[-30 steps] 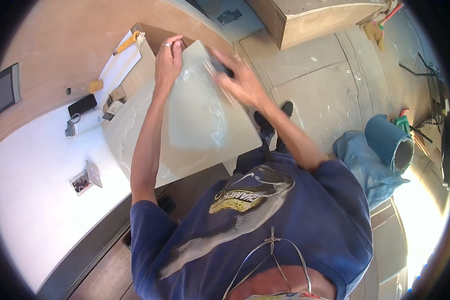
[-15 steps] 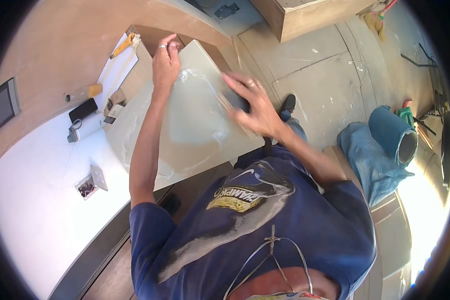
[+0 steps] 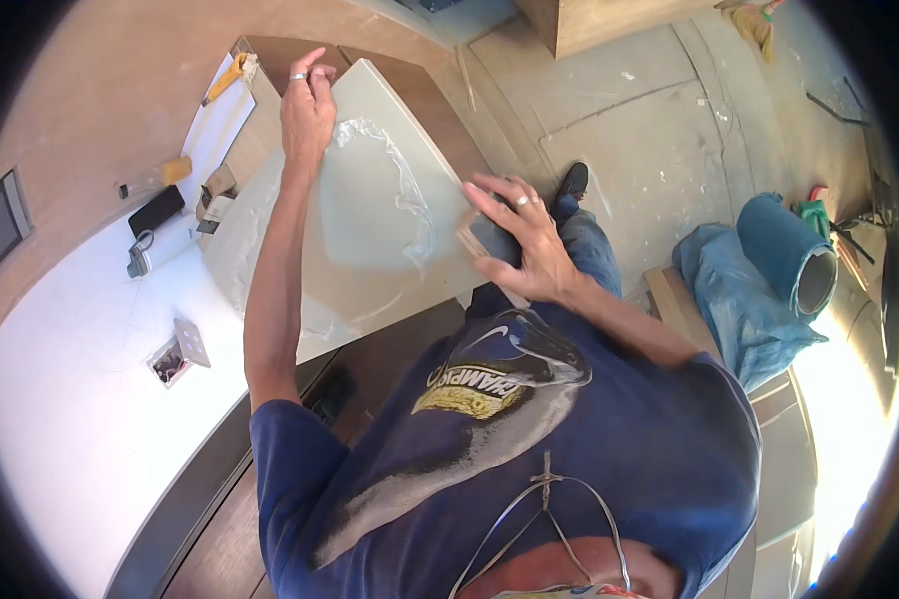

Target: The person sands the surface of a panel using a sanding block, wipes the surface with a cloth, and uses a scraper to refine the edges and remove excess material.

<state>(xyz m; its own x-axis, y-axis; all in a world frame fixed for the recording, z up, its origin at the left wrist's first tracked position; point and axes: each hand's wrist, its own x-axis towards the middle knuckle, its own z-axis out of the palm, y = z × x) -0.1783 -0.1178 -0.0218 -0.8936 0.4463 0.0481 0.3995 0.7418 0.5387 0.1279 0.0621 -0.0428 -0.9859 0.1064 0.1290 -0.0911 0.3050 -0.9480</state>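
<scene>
A pale, flat board with white powdery smears is tilted in front of me. At its far edge, my left hand grips the board, with the fingers curled at the top and a ring on one of them. My right hand is closed around a dark-faced sanding block, held between thumb and fingers. The block sits beside the board's right edge, close to its near right corner; whether it touches the edge I cannot tell.
On the white surface at left lie a dark phone, a bottle, a yellow sponge and an open socket box. A yellow-handled utility knife rests beyond. At right are a blue roll and blue sheeting.
My right hand has moved with the sanding block down and to the right, along the board's edge toward me. The left hand and board have shifted slightly up and left.
</scene>
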